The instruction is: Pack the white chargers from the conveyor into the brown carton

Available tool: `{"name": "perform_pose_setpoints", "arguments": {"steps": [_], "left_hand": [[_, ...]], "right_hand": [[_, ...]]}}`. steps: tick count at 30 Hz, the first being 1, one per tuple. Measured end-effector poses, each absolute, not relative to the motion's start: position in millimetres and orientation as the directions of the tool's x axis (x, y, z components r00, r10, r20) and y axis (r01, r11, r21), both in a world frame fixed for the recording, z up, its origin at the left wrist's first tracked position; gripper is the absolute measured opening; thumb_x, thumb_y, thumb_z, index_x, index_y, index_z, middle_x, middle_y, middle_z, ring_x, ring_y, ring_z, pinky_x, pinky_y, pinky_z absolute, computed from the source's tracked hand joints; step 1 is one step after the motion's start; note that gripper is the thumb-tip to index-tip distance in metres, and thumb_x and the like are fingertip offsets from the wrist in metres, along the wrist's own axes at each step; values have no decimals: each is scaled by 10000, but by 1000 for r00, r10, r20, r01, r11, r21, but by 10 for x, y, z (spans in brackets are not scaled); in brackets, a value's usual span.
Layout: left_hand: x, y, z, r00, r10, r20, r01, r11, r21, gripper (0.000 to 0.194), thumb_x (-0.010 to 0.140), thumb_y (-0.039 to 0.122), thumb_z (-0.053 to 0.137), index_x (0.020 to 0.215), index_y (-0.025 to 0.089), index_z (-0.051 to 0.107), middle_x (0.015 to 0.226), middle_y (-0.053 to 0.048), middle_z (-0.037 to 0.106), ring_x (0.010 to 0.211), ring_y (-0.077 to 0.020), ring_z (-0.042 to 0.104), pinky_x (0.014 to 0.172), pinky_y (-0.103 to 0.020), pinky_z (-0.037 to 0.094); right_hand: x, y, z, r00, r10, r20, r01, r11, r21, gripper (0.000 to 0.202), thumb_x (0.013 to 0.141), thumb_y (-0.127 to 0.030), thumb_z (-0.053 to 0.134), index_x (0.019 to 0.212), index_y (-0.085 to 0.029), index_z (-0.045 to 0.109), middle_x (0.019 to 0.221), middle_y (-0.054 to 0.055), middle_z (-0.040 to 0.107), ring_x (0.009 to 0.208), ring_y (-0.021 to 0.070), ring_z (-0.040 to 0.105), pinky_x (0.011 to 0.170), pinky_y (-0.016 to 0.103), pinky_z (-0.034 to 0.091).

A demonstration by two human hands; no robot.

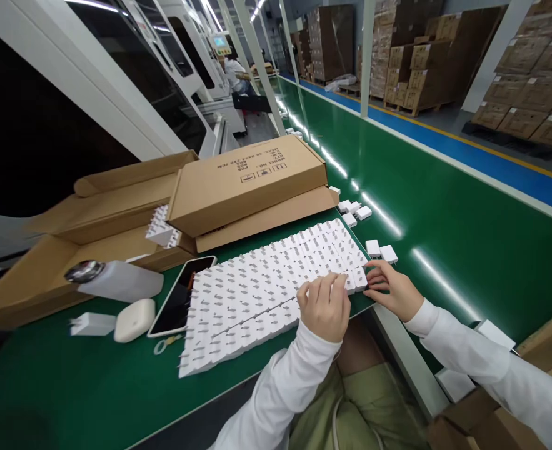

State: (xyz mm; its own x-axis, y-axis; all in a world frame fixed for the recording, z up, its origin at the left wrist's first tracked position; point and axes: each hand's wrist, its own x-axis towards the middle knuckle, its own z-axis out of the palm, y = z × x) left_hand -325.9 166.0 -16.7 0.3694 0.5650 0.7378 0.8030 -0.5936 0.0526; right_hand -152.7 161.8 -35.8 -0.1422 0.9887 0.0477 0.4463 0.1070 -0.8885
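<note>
Many white plug adapters stand in tight rows on the green table, metal prongs up. My left hand rests over the near right part of the rows, fingers bent down onto the adapters; what lies under its fingertips is hidden. At the right end of the front row, my right hand is beside a white adapter, with its thumb and fingers apart and the fingertips close to that adapter's side. Whether they touch it is hard to tell.
Behind the rows lies a closed cardboard box; an open box is at the left. A bottle, white case, tablet-like device and single adapter lie left. Loose adapters sit on the green belt.
</note>
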Motion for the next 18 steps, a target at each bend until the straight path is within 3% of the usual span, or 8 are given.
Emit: {"name": "perform_pose_setpoints", "arguments": {"steps": [3, 5, 7, 10, 12, 15, 18], "left_hand": [[-3295, 1560, -215, 473, 465, 749, 637, -767, 73, 235, 769, 47, 447, 946, 145, 567, 851, -69, 658, 763, -179, 584, 686, -319, 432], [-3289, 1528, -273, 544, 434, 718, 505, -853, 132, 255, 768, 37, 409, 932, 142, 573, 828, -75, 664, 738, -164, 605, 630, -278, 485], [-3279, 1535, -336, 587, 456, 670, 410, -880, 240, 261, 779, 47, 388, 920, 142, 585, 829, -74, 675, 759, -154, 628, 629, -252, 524], [-3285, 1594, -420, 618, 520, 590, 339, -853, 396, 255, 800, 78, 394, 937, 135, 601, 919, -78, 683, 890, -156, 634, 755, -252, 547], [-3299, 1636, -469, 614, 558, 558, 345, -826, 446, 263, 811, 103, 405, 981, 135, 603, 1008, -88, 668, 959, -164, 619, 839, -275, 529], [-3313, 1667, -535, 586, 595, 550, 355, -799, 486, 292, 818, 107, 401, 1032, 144, 595, 1080, -98, 643, 1017, -171, 596, 896, -302, 502], [-3310, 1662, -575, 561, 608, 562, 333, -787, 519, 300, 804, 77, 405, 1029, 131, 597, 1081, -104, 643, 1033, -176, 588, 912, -302, 494]], "right_hand": [[-1476, 1606, -334, -149, 989, 19, 469, 87, -879, 341, 761, -200, 474, 1053, -252, 306, 982, 32, 592, 892, 128, 606, 819, 290, 519], [-1343, 1651, -340, -94, 996, -11, 582, 46, -812, 279, 772, -149, 395, 1021, -245, 315, 1001, 39, 598, 904, 132, 602, 807, 293, 512], [-1163, 1736, -385, 40, 999, -32, 736, -51, -675, 281, 756, -166, 409, 1028, -211, 352, 1013, 86, 578, 925, 196, 586, 802, 376, 492], [-952, 1880, -519, 198, 979, -48, 872, -198, -447, 384, 688, -332, 557, 1000, -143, 437, 1031, 182, 526, 1011, 365, 505, 787, 526, 430], [-881, 1947, -607, 222, 972, -73, 903, -233, -360, 397, 661, -415, 588, 919, -132, 484, 1004, 200, 528, 1028, 409, 476, 772, 540, 417], [-791, 1981, -615, 244, 964, -110, 913, -266, -309, 336, 706, -422, 533, 889, -140, 508, 911, 173, 568, 913, 376, 542, 716, 517, 437], [-694, 1935, -435, 182, 971, -157, 901, -228, -370, 372, 721, -380, 516, 1033, -176, 499, 875, 96, 602, 784, 266, 591, 695, 439, 481]]}}
